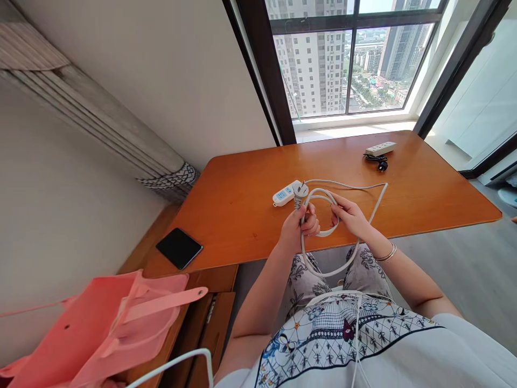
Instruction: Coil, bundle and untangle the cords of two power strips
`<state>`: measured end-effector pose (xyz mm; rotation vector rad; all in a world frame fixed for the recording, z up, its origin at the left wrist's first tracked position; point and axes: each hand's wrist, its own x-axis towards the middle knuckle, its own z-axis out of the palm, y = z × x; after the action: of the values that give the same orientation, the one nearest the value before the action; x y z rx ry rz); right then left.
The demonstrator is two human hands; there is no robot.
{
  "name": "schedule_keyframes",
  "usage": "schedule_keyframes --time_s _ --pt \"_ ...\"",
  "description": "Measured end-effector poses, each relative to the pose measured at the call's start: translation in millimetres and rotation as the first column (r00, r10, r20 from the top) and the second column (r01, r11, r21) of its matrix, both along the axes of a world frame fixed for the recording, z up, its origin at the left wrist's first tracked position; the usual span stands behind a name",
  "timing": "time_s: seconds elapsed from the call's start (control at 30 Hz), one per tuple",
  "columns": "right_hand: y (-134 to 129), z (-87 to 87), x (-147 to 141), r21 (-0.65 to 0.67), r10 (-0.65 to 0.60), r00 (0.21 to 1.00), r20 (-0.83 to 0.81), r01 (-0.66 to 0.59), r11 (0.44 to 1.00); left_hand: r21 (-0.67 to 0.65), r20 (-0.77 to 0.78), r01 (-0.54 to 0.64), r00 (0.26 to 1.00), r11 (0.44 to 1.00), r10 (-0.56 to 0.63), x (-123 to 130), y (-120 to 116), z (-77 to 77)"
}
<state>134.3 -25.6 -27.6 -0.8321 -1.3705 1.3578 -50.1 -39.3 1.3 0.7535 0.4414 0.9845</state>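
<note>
Loops of a white power cord [329,274] hang between my two hands over the table's front edge. My left hand [301,226] is closed around the cord just below its plug [300,189], whose pins point up. My right hand [349,215] pinches the coil on its right side. Behind the plug, a white power strip [286,194] with blue socket faces lies on the table. A slack length of the cord runs right from there, bends sharply and comes back toward my lap.
On the brown wooden table [242,215] a second white power strip [381,149] sits at the far right with its black cord [377,159] bundled. A black tablet or phone [179,248] lies at the left edge. A pink bag [100,323] is at lower left. A window stands behind.
</note>
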Motion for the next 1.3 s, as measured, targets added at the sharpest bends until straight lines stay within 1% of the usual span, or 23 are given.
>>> schedule_keyframes --time_s 0.13,0.2,0.3,0.4,0.5,0.63,0.77,0.83,1.0,1.1,1.17,1.23,1.3 --pt "0 -3.9 0 -0.053 0.032 0.999 -0.033 -0.034 0.998 -0.123 0.004 -0.055 0.998 0.991 0.056 1 1 4.3" --pt "0 -5.7 0 -0.072 0.032 0.998 -0.047 -0.035 0.997 -0.143 0.002 -0.069 0.998 0.987 0.07 1 1 6.4" --pt "0 -6.2 0 -0.067 0.002 0.999 -0.034 -0.004 0.998 -0.124 -0.017 -0.047 0.999 0.991 0.045 2 1 6.7" --pt "0 -4.5 1 -0.042 -0.036 0.999 0.016 0.037 0.998 -0.07 -0.049 0.01 0.999 0.998 -0.013 1 1 4.6" --pt "1 -2.8 3 -0.043 -0.035 0.998 0.052 0.037 0.998 -0.015 -0.07 0.085 0.994 0.996 -0.086 -1 2 3.5" --pt "1 -2.8 3 -0.062 -0.031 0.998 0.047 0.033 0.998 -0.005 -0.074 0.158 0.985 0.987 -0.158 -5 4 4.9" --pt "1 -4.2 2 -0.058 -0.034 0.999 0.04 0.036 0.998 -0.063 -0.093 0.158 0.982 0.985 -0.164 -4 5 6.7" --pt "1 -4.9 2 -0.062 -0.042 0.998 0.036 0.044 0.997 -0.094 -0.088 0.138 0.985 0.986 -0.146 -1 4 6.8" --pt "1 -5.5 1 -0.088 -0.063 0.998 0.002 0.063 0.994 -0.114 -0.086 0.085 0.992 0.99 -0.095 5 1 5.0" --pt "0 -3.1 3 -0.128 -0.037 0.997 -0.069 0.028 0.991 -0.161 -0.059 0.079 0.994 0.984 -0.089 6 0 5.9" --pt "-2 -0.1 4 -0.183 -0.01 0.98 -0.197 -0.026 0.983 -0.203 -0.019 0.067 0.997 0.977 -0.072 5 1 8.6" --pt "-5 3.2 5 -0.248 0.008 0.933 -0.359 -0.104 0.963 -0.232 0.039 0.025 0.999 0.972 -0.016 3 1 12.2" --pt "-8 5.7 3 -0.316 0.016 0.873 -0.488 -0.194 0.929 -0.245 0.101 -0.047 0.992 0.968 0.073 3 2 15.4"
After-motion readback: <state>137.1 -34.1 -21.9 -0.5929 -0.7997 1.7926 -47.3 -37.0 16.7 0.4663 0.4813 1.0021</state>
